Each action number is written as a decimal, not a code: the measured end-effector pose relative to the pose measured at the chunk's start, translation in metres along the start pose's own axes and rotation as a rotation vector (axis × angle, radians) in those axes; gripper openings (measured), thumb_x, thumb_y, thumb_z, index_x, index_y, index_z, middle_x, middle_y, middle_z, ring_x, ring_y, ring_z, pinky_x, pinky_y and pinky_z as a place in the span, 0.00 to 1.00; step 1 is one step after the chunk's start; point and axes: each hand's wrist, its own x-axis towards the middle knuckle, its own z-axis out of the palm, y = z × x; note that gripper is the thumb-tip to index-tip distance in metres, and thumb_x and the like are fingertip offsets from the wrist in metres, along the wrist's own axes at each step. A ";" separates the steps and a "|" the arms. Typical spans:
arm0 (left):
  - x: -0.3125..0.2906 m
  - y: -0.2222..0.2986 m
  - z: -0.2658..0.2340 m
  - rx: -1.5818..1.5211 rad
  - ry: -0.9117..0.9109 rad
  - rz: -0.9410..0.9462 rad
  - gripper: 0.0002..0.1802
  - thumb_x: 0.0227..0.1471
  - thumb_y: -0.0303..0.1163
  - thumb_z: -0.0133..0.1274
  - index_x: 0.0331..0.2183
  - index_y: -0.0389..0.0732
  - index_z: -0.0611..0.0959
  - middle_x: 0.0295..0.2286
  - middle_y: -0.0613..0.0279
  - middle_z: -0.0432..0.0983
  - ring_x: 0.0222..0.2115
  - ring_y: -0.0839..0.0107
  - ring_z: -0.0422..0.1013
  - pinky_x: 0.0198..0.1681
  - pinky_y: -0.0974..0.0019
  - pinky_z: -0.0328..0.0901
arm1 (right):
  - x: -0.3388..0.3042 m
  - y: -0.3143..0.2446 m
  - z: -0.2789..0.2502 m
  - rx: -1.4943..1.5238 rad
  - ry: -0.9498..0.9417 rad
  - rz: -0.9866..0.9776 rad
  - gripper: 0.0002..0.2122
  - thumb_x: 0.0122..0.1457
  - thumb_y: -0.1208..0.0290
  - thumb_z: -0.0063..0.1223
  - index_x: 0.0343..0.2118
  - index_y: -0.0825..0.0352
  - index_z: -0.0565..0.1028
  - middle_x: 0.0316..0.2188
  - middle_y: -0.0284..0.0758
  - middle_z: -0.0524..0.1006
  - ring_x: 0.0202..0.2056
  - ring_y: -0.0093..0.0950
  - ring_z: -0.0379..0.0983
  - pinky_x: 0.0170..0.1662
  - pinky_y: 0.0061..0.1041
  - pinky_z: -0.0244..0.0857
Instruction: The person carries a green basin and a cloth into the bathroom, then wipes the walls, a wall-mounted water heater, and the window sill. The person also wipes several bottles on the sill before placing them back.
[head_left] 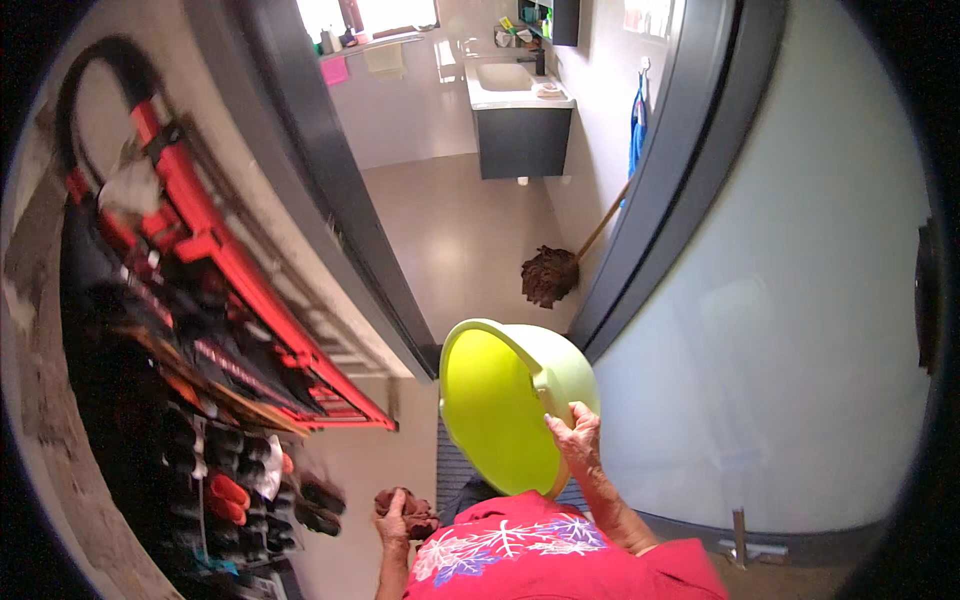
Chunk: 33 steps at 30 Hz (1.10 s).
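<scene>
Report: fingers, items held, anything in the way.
Right fingers gripping tilted green tub by its rim. Left fingers holding bunched brown cloth. Ahead: brown mop inside door frame, beyond tub.

Beyond a grey door frame [655,250], a bright window [390,14] lights pale walls [400,122], beige floor [450,230] and a vanity [522,143].

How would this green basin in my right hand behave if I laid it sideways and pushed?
The green basin is probably light for its size: your right hand alone grips its rim. It looks fairly stiff, since its wall doesn't sag. On its side, it might roll on that curved rim.
</scene>
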 end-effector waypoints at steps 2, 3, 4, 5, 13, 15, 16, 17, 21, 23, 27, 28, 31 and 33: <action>0.061 -0.010 0.031 0.024 -0.097 -0.030 0.05 0.48 0.27 0.55 0.27 0.40 0.74 0.23 0.63 0.72 0.20 0.69 0.70 0.21 0.64 0.68 | 0.050 -0.010 0.013 -0.071 0.029 -0.011 0.07 0.49 0.75 0.57 0.30 0.72 0.73 0.25 0.34 0.77 0.26 0.20 0.71 0.31 0.22 0.67; 0.087 -0.009 0.043 0.063 -0.177 -0.109 0.06 0.45 0.24 0.57 0.28 0.39 0.75 0.25 0.67 0.72 0.24 0.75 0.69 0.26 0.68 0.67 | 0.072 -0.012 0.017 -0.108 0.036 -0.002 0.07 0.49 0.76 0.57 0.30 0.72 0.73 0.25 0.35 0.77 0.26 0.21 0.71 0.31 0.22 0.67; 0.095 0.011 0.071 0.058 -0.215 -0.139 0.07 0.45 0.24 0.58 0.27 0.39 0.75 0.25 0.67 0.72 0.25 0.77 0.69 0.27 0.69 0.67 | 0.095 -0.020 0.024 -0.040 0.004 -0.023 0.07 0.49 0.76 0.57 0.29 0.72 0.73 0.26 0.35 0.77 0.26 0.21 0.71 0.31 0.22 0.67; 0.093 0.046 0.116 0.098 -0.250 -0.108 0.08 0.45 0.24 0.58 0.27 0.39 0.74 0.25 0.67 0.72 0.25 0.78 0.69 0.28 0.70 0.66 | 0.117 -0.026 0.031 -0.022 0.006 -0.020 0.07 0.49 0.76 0.57 0.29 0.72 0.73 0.26 0.35 0.77 0.27 0.21 0.71 0.32 0.22 0.66; 0.183 0.145 0.340 0.192 -0.472 0.130 0.12 0.44 0.24 0.60 0.25 0.40 0.70 0.24 0.70 0.70 0.26 0.82 0.66 0.33 0.75 0.65 | 0.283 -0.032 0.052 -0.065 0.122 -0.052 0.05 0.50 0.76 0.57 0.28 0.70 0.73 0.22 0.29 0.75 0.21 0.15 0.67 0.24 0.16 0.62; 0.220 0.145 0.370 0.238 -0.429 0.197 0.13 0.44 0.24 0.60 0.24 0.41 0.69 0.24 0.72 0.66 0.27 0.83 0.65 0.33 0.75 0.64 | 0.331 -0.030 0.056 -0.023 0.143 0.004 0.05 0.49 0.77 0.57 0.27 0.70 0.73 0.21 0.28 0.74 0.22 0.15 0.66 0.25 0.16 0.61; 0.236 0.146 0.381 0.221 -0.408 0.194 0.13 0.45 0.23 0.58 0.24 0.42 0.68 0.24 0.71 0.67 0.27 0.82 0.65 0.34 0.75 0.64 | 0.356 -0.029 0.060 0.014 0.151 0.016 0.05 0.49 0.77 0.57 0.27 0.70 0.73 0.21 0.28 0.74 0.22 0.15 0.66 0.25 0.16 0.61; 0.253 0.145 0.390 0.203 -0.385 0.191 0.13 0.46 0.21 0.56 0.24 0.42 0.67 0.25 0.70 0.67 0.28 0.81 0.66 0.35 0.74 0.64 | 0.380 -0.026 0.063 0.050 0.158 0.028 0.05 0.49 0.77 0.57 0.27 0.70 0.73 0.21 0.28 0.74 0.22 0.15 0.66 0.26 0.17 0.61; 0.314 0.140 0.409 0.059 -0.120 -0.005 0.16 0.47 0.22 0.55 0.22 0.47 0.64 0.21 0.72 0.63 0.20 0.80 0.63 0.24 0.72 0.64 | 0.484 0.006 0.077 0.091 0.150 0.106 0.08 0.47 0.73 0.58 0.25 0.71 0.72 0.19 0.31 0.74 0.21 0.18 0.67 0.24 0.21 0.62; 0.348 0.123 0.408 0.122 -0.059 0.116 0.17 0.48 0.23 0.54 0.23 0.49 0.62 0.20 0.73 0.62 0.18 0.80 0.62 0.19 0.71 0.62 | 0.532 0.003 0.080 0.188 0.133 0.282 0.08 0.47 0.72 0.57 0.26 0.71 0.72 0.18 0.30 0.72 0.19 0.19 0.65 0.23 0.20 0.59; 0.366 0.138 0.444 0.120 0.021 0.129 0.15 0.49 0.24 0.52 0.23 0.48 0.62 0.21 0.71 0.63 0.18 0.77 0.65 0.21 0.66 0.67 | 0.618 0.032 0.093 0.407 0.244 0.401 0.09 0.45 0.75 0.57 0.28 0.72 0.72 0.22 0.30 0.72 0.22 0.20 0.66 0.26 0.21 0.62; 0.374 0.135 0.447 0.115 0.028 0.113 0.15 0.49 0.24 0.52 0.24 0.48 0.62 0.21 0.70 0.63 0.18 0.76 0.65 0.22 0.66 0.68 | 0.637 0.043 0.097 0.456 0.274 0.383 0.09 0.45 0.75 0.57 0.28 0.72 0.72 0.23 0.31 0.72 0.23 0.22 0.67 0.27 0.22 0.63; 0.398 0.125 0.458 0.043 0.103 0.078 0.15 0.49 0.24 0.52 0.24 0.48 0.62 0.21 0.70 0.63 0.19 0.76 0.65 0.22 0.65 0.68 | 0.696 0.098 0.106 0.586 0.297 0.394 0.10 0.46 0.77 0.56 0.32 0.71 0.72 0.28 0.34 0.74 0.30 0.26 0.70 0.37 0.27 0.65; 0.448 0.080 0.420 -0.269 0.006 0.071 0.16 0.48 0.21 0.52 0.22 0.47 0.61 0.21 0.71 0.62 0.20 0.78 0.64 0.24 0.66 0.67 | 0.727 0.122 0.115 0.718 0.313 0.467 0.11 0.47 0.78 0.55 0.36 0.70 0.72 0.33 0.35 0.74 0.35 0.29 0.71 0.41 0.30 0.66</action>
